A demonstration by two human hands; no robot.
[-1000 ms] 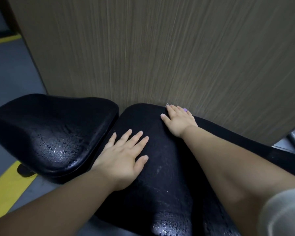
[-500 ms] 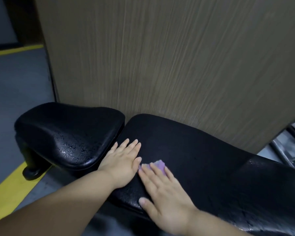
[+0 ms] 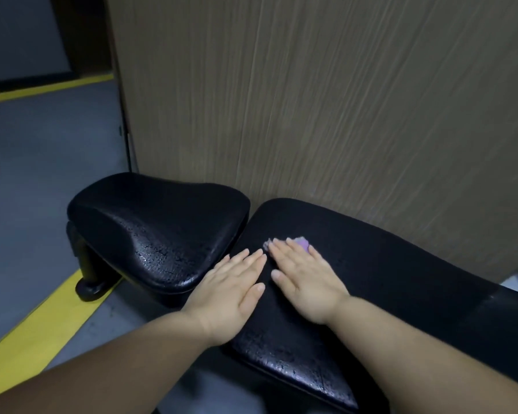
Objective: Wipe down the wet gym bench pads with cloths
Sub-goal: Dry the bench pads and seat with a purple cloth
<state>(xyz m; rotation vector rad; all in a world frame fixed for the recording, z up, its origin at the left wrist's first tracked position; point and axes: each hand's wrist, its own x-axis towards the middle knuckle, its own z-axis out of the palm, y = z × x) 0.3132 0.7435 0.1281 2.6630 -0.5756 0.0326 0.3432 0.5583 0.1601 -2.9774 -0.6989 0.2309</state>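
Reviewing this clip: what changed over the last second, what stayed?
The right hand, flat on the purple cloth, swept from the far end of the long pad back to beside the left hand. Nothing was gripped or released. The left hand stayed flat on that pad; the seat pad stayed wet.

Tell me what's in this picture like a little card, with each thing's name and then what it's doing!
left hand: flat on the long pad, fingers straight, no cloth showing
right hand: flat, fingers pressing the purple cloth onto the long pad
purple cloth: mostly hidden, peeking out past the fingertips
long pad: black, droplets near its front edge
seat pad: black, left of the long pad, droplets on it, no hand on it
behind: wood panel
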